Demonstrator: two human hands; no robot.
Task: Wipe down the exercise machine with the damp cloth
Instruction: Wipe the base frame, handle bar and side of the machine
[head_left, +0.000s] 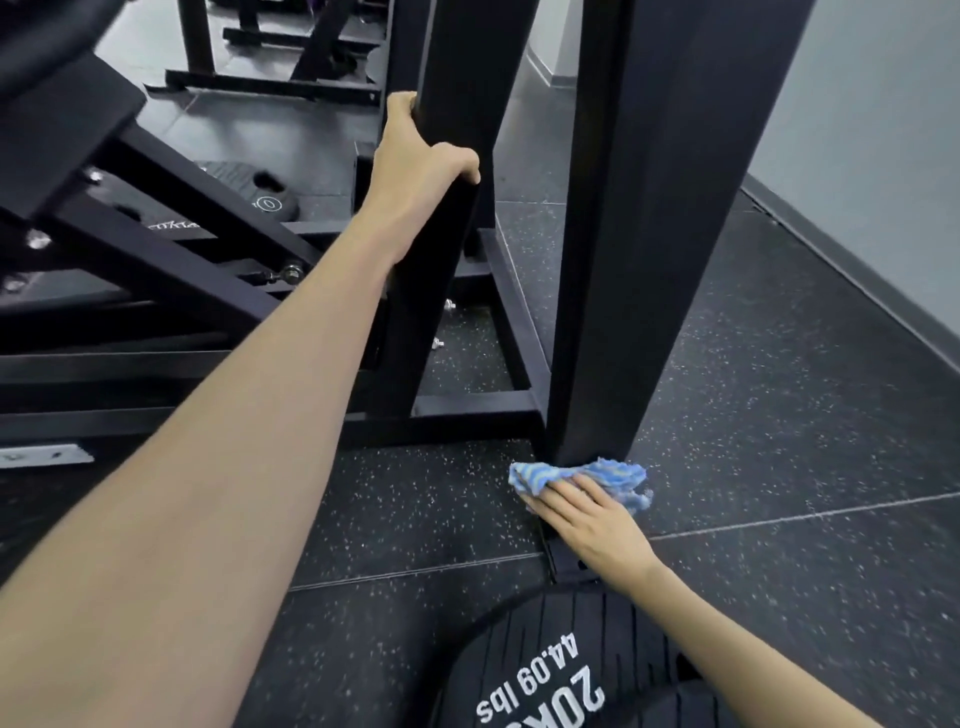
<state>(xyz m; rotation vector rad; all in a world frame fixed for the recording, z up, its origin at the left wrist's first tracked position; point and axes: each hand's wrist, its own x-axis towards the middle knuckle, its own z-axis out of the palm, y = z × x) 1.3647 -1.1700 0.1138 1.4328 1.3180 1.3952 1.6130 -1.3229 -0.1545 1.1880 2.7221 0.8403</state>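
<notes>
Right hand (587, 519) flat, fingers straight, pressing blue cloth (582, 477) against foot of near black upright (649, 234) of exercise machine, down at floor level. Cloth bunched, long axis left-right. Left hand (415, 156) wraps farther upright (447, 67), fingers curled round its edge. Weight plate (545, 670) marked 44.09 lbs flat on speckled floor (779, 441) just behind right wrist.

body: two arms in view, both bare from hand to frame edge | left hand (415, 156): no glove, no ring, no watch seen; forearm enters from 8 o'clock, long and bare | right hand (587, 519): no glove; wrist bare; forearm enters from 5 o'clock | sleeves: none visible
</notes>
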